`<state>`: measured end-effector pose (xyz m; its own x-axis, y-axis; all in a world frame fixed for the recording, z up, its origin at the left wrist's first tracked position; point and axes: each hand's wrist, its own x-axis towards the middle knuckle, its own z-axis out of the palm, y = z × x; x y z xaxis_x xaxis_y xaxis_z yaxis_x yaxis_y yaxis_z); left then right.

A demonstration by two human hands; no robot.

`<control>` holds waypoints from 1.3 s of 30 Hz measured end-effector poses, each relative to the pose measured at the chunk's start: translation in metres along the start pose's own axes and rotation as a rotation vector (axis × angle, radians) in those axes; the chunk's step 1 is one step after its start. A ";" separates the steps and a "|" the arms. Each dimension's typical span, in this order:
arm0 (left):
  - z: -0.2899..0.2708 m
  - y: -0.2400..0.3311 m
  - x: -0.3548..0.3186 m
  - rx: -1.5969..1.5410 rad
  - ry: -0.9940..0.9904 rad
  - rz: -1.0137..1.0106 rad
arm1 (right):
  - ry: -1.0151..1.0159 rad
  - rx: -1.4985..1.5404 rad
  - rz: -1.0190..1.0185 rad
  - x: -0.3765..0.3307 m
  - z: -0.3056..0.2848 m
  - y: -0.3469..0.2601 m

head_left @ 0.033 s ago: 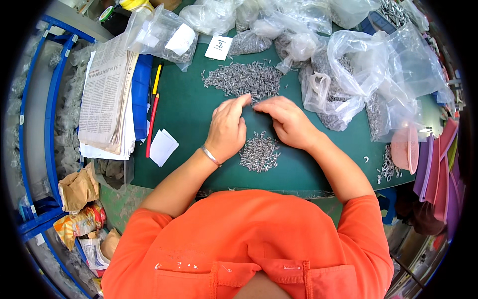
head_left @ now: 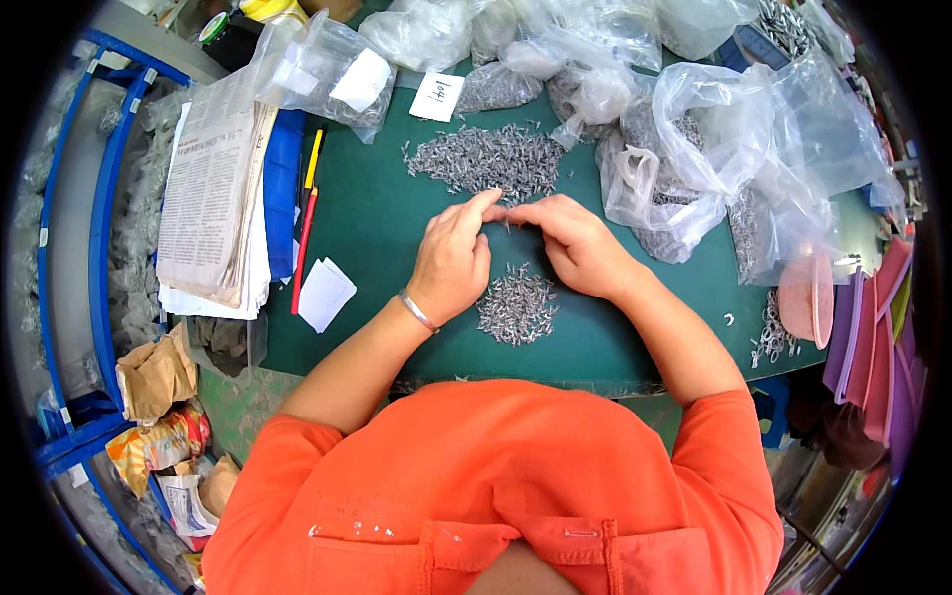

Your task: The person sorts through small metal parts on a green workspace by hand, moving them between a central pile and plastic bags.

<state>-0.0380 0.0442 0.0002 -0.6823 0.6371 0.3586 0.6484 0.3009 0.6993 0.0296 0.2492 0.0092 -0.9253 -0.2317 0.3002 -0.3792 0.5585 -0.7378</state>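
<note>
My left hand (head_left: 454, 253) and my right hand (head_left: 577, 245) rest on the green table with their index fingertips nearly meeting. Both have forefingers stretched out and thumbs apart; their other fingers are partly hidden. A few small metal pieces (head_left: 508, 222) show between the fingertips. Just beyond lies a wide pile of small grey metal parts (head_left: 486, 159), like short screws, its near edge close to my left fingertips. Between my wrists, nearer my body, sits a smaller round pile of similar silvery parts (head_left: 518, 305). A silver bracelet (head_left: 418, 311) circles my left wrist.
Clear plastic bags of metal parts (head_left: 684, 149) crowd the back and right. A white card (head_left: 436, 96) lies behind the far pile. Newspapers (head_left: 213, 198), a red pen (head_left: 304, 253) and paper slips (head_left: 325, 295) lie left. A pink basket (head_left: 808, 297) stands right.
My fingertips have come closer together and slightly nearer to me, just off the far pile's edge. Small pieces now show between them.
</note>
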 end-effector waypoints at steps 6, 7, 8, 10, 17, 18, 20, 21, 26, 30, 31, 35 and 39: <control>-0.007 0.000 0.002 -0.130 -0.045 -0.112 | 0.109 -0.045 0.068 -0.006 0.001 0.002; -0.009 0.001 0.001 -0.184 -0.079 -0.163 | 0.102 -0.004 0.086 -0.007 0.001 0.001; -0.007 0.000 0.001 -0.118 -0.005 -0.091 | 0.148 -0.039 0.059 -0.008 0.002 0.002; -0.002 -0.003 0.003 0.017 0.143 0.054 | 0.241 -0.111 0.005 -0.009 0.005 0.005; -0.002 0.000 -0.006 -0.080 0.017 -0.024 | 0.194 -0.102 -0.003 -0.014 0.005 0.003; 0.001 -0.002 -0.005 -0.071 0.041 -0.032 | 0.214 -0.129 -0.003 -0.013 0.009 0.005; 0.003 -0.005 -0.001 0.008 0.007 0.026 | 0.151 -0.196 -0.002 -0.009 0.011 0.003; 0.004 -0.006 0.000 0.049 -0.010 0.055 | 0.119 -0.229 -0.002 -0.008 0.012 0.002; 0.004 -0.003 -0.003 -0.060 -0.080 0.018 | 0.157 -0.029 0.062 -0.004 0.014 0.006; 0.000 0.003 -0.014 -0.046 -0.116 0.019 | -0.002 -0.061 0.002 -0.011 0.009 -0.001; -0.002 0.004 -0.020 -0.041 -0.147 0.043 | -0.061 -0.059 -0.008 -0.015 0.005 -0.002; -0.013 0.012 -0.043 -0.076 -0.249 0.083 | -0.181 -0.007 -0.047 -0.034 -0.004 -0.018; -0.015 0.010 -0.057 -0.185 -0.266 0.153 | -0.380 0.149 -0.002 -0.047 -0.011 -0.026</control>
<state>0.0024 0.0008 -0.0039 -0.4544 0.8348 0.3108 0.6472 0.0697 0.7591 0.0828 0.2543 0.0211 -0.8469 -0.5261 0.0773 -0.3504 0.4428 -0.8253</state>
